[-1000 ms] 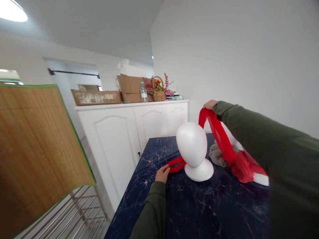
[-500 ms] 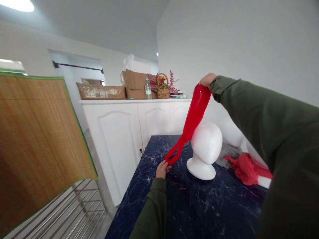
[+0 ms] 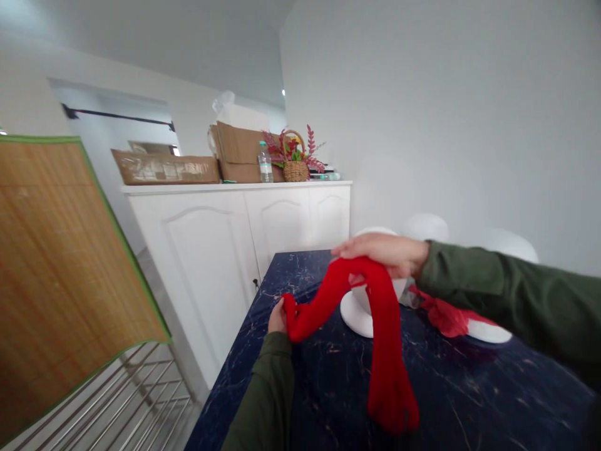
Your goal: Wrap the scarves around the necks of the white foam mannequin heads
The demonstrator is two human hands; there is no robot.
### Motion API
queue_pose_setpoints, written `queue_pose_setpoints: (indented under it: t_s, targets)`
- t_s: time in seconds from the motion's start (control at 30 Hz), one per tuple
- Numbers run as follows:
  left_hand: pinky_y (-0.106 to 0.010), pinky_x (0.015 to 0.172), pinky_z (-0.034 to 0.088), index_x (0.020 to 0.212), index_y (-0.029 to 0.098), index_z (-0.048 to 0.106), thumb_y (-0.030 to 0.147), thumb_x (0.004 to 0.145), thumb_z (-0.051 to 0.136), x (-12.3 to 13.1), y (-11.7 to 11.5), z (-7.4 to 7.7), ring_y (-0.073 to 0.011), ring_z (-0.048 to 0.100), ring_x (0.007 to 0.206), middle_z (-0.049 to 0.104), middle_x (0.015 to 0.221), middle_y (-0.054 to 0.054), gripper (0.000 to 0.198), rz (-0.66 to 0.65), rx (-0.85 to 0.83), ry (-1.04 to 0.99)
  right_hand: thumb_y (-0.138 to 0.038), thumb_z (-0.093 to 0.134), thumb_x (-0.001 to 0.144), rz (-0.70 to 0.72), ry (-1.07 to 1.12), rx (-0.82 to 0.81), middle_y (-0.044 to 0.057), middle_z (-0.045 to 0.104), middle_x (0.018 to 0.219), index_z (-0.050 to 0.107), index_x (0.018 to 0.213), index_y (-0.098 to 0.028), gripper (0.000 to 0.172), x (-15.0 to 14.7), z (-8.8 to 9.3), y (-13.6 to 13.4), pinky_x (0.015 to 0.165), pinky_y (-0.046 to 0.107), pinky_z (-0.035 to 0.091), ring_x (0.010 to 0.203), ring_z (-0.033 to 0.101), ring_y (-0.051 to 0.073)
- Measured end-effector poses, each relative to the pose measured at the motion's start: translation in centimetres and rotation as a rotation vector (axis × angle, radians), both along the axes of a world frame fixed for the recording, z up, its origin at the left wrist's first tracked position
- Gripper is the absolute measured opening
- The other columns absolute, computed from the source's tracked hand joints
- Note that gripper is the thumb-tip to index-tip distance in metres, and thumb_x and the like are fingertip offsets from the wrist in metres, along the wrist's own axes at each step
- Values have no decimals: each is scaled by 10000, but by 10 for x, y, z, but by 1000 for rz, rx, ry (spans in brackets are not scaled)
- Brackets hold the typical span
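Observation:
A long, soft red cloth (image 3: 385, 338) hangs in front of me in an arch, its wide end drooping over the dark table. My left hand (image 3: 277, 318) is closed round its gathered narrow end at the left. Higher up, my right hand (image 3: 382, 250) grips the middle of the cloth, fingers flat above it and the thumb side below. Directly behind the right hand stands a white foam mannequin head (image 3: 354, 316), mostly hidden, with its round base and a bit of its top showing. The cloth is not on the head.
Blue marble-patterned table (image 3: 328, 388) in front. A crumpled red item (image 3: 444, 316) and more white foam heads (image 3: 425, 227) lie to the right. White cabinets (image 3: 201, 250) stand behind, bearing cardboard boxes (image 3: 244, 150), a bottle (image 3: 265, 164) and a flower basket (image 3: 295, 170). Metal rack (image 3: 150, 388) at left.
My right hand has come down from above the foam head to in front of it. The cloth, earlier stretched between both hands, now bends over with one end hanging down.

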State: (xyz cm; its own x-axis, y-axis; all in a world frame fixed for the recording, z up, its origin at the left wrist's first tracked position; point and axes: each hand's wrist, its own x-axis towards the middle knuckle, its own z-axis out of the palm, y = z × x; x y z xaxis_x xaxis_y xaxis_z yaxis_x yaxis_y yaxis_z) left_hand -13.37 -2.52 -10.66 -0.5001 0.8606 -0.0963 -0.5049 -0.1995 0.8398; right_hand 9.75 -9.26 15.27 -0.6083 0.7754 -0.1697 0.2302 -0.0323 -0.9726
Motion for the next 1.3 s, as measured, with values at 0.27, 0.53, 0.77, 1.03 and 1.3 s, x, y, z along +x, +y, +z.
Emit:
queue_pose_setpoints:
  t_s: [0.27,0.53,0.77,1.03,1.3]
  targets:
    - [-324,985,331,998,166,589,145,633,620,7,-2,4,-230,418,1164,403,1304,-97,366,161,-183,681,-216,507,724,199,-323,476,69,536,1175,546,1133,-182,413,30,-187,-49,969,319,320,1089,477,201]
    - [-461,871,351,1017,120,580,485,721,467,45,-26,10,-352,449,1072,502,1154,-187,484,122,-630,1698,-287,367,834,-263,-415,994,58,567,756,552,723,-159,251,61,-228,-6,709,312,396,745,507,171]
    - [-467,945,287,1170,115,501,365,809,393,54,4,-18,-309,399,1161,458,1253,-175,453,-25,-570,1932,-438,536,710,-930,-196,1045,104,495,905,458,921,-133,378,85,-280,65,814,391,395,903,465,231]
    - [-456,962,299,1117,130,534,223,819,339,34,63,12,-244,455,1128,512,1212,-136,368,40,-294,1919,-515,570,645,-706,-445,775,183,365,1290,305,1279,-93,807,78,-282,84,990,479,222,1211,295,313]
    - [-405,980,322,1133,106,511,271,644,526,92,34,5,-261,441,1132,540,1172,-120,516,-545,314,1618,-465,594,641,-582,-439,678,137,397,1294,320,1291,-157,769,80,-277,84,991,534,156,1203,327,301]
